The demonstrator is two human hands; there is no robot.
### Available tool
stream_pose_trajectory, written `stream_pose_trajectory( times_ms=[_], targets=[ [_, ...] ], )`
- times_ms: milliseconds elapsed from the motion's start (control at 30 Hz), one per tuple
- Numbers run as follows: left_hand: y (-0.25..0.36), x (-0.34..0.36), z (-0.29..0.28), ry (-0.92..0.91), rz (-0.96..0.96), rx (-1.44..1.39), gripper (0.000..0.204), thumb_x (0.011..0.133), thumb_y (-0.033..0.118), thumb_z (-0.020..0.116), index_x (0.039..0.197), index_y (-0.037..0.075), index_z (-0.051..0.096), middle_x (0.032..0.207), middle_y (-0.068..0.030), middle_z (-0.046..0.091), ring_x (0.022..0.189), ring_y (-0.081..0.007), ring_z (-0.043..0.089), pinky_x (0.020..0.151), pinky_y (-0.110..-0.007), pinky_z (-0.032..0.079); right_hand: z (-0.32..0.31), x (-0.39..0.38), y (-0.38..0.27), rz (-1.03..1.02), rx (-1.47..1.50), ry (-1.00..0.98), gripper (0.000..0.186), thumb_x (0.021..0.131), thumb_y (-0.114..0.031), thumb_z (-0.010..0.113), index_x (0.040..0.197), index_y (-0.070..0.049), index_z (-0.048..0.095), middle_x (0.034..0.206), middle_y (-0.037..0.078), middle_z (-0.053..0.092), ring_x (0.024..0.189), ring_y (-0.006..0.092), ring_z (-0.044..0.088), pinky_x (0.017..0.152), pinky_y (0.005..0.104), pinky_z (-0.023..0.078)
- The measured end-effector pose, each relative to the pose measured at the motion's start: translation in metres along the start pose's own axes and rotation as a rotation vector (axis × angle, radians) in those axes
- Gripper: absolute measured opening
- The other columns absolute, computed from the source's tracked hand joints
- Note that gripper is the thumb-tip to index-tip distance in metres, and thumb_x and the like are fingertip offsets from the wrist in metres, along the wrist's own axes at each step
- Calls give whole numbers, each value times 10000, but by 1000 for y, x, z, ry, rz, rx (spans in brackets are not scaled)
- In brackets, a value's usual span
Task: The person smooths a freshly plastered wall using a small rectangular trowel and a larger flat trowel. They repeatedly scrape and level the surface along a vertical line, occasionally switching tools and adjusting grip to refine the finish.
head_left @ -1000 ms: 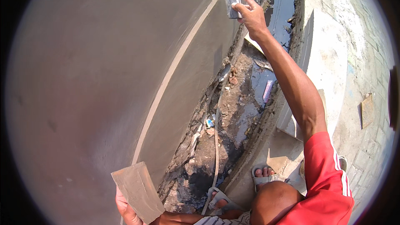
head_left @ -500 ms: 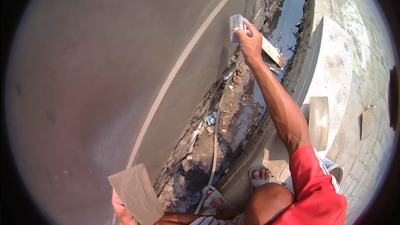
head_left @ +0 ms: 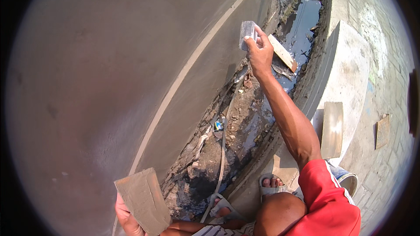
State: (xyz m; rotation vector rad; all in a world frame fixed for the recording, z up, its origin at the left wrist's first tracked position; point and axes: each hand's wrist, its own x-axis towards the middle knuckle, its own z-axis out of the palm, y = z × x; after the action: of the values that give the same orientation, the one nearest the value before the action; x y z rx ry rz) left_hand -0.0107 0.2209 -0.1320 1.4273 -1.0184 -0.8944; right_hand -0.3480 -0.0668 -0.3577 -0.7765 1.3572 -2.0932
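Observation:
My right hand (head_left: 261,50) grips a small grey block (head_left: 248,32) between thumb and fingers, out in front near the right side of the grey plastered wall (head_left: 83,74) with its pale curved strip (head_left: 188,61). At lower left my left hand (head_left: 127,216) holds a rectangular board (head_left: 142,199) coated with grey mortar, beside the wall. Its fingers are partly hidden by the board.
A muddy ditch with water (head_left: 306,17) and a hose (head_left: 223,148) runs along the wall's foot. Rightward lie a white concrete slab (head_left: 345,61), a smooth metal-like plate (head_left: 332,129), a bucket (head_left: 348,183), a loose tile (head_left: 383,131) and paving (head_left: 389,166). My sandalled feet (head_left: 271,184) are below.
My right hand has moved downward with the block, and my right arm has shifted left, uncovering more of the plate and bucket. My left hand and board have risen slightly.

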Motion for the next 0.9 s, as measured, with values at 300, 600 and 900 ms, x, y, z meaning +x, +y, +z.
stream_pose_trajectory(
  times_ms=[300, 600, 900],
  targets=[
    [-7, 5, -23, 79, -125, -271, 524, 1004, 422, 369, 1322, 16, 462, 1211, -115, 580, 1111, -214, 537, 978, -370, 412, 43, -4, -24, -247, -268, 79, 586, 808, -221, 683, 1355, -80, 526, 1154, 176, 490, 1093, 291, 534, 957, 372, 438],
    [-5, 21, -47, -334, -78, -110, 495, 994, 403, 403, 1311, 26, 459, 1193, -103, 581, 1097, -199, 547, 962, -356, 438, 22, 24, -49, -82, -5, 51, 604, 825, -210, 683, 1360, -12, 486, 1168, 172, 579, 1015, 238, 597, 867, 338, 489],
    [9, 7, -11, 37, -27, -85, 502, 982, 413, 426, 1306, 32, 465, 1165, -92, 596, 1055, -191, 573, 917, -350, 472, -20, -7, -4, -38, -162, -34, 489, 870, -75, 587, 1346, 3, 510, 1013, 115, 671, 879, 142, 635, 796, 266, 511]
  ],
)
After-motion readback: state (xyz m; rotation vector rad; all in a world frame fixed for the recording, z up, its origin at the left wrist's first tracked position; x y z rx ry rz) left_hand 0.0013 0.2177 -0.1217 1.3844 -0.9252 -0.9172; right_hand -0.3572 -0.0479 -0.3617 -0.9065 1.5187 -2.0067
